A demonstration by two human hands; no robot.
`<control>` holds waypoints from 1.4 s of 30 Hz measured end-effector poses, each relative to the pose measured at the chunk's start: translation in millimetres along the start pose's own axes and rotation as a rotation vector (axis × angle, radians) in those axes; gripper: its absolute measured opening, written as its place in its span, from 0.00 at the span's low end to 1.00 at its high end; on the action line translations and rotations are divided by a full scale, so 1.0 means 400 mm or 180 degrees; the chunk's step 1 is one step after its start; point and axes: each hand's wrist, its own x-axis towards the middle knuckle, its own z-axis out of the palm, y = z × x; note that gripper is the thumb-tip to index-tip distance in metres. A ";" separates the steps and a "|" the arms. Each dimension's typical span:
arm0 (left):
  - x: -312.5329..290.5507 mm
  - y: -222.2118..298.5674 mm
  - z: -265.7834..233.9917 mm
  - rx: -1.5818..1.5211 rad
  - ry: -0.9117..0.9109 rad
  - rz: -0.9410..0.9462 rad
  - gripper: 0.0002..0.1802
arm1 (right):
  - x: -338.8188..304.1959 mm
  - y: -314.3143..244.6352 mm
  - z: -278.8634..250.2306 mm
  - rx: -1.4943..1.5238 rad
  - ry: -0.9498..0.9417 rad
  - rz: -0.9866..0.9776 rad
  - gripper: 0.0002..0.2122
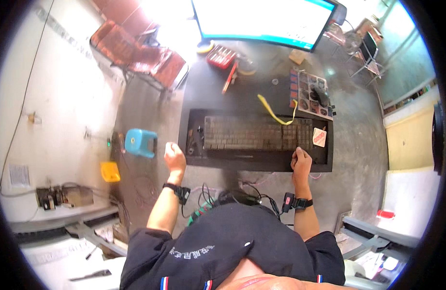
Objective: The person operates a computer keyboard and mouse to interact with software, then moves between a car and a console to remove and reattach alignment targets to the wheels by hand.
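My left hand is closed, just off the left front corner of a black keyboard tray. Whatever its curled fingers hold, if anything, is hidden. Over the tray's front edge, by the lower right of a dark keyboard, my right hand is closed with thumb and fingers together. What lies between them cannot be made out. A curved yellow strip shows above the keyboard's right half, apart from both hands. To the right of the keys lies a small white card with red marks.
A monitor stands at the back of the dark desk. On the desk are a red tool case, a red-handled tool and a mouse on a patterned mat. Left are a blue stool and a brown lounge chair.
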 end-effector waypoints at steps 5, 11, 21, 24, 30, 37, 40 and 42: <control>-0.003 -0.032 0.036 0.0090 0.0051 -0.0116 0.14 | 0.023 -0.003 -0.011 -0.0017 -0.0028 0.0078 0.17; -0.006 -0.021 0.021 0.0046 0.0007 -0.0175 0.14 | -0.043 -0.094 0.133 -0.1592 -0.1228 -0.1178 0.13; 0.000 -0.003 0.024 0.0074 0.0145 -0.0113 0.14 | -0.097 -0.096 0.510 -0.3280 -0.2506 -0.3740 0.23; -0.001 0.003 0.021 0.0135 0.0142 -0.0147 0.14 | -0.081 -0.073 0.568 -0.3295 -0.2365 -0.3935 0.23; -0.003 0.010 0.023 0.0133 0.0148 -0.0199 0.13 | -0.051 -0.038 0.628 -0.3401 -0.2125 -0.4070 0.24; 0.001 0.015 0.018 -0.0075 -0.0012 -0.0420 0.12 | -0.072 -0.057 0.663 -0.3367 -0.1960 -0.4091 0.21; -0.006 -0.015 0.013 -0.0099 0.0242 -0.0018 0.10 | -0.095 -0.036 0.672 -0.3539 -0.2096 -0.3993 0.21; -0.003 -0.019 0.017 -0.0226 0.0235 0.0165 0.08 | -0.101 -0.035 0.671 -0.3571 -0.1786 -0.4200 0.21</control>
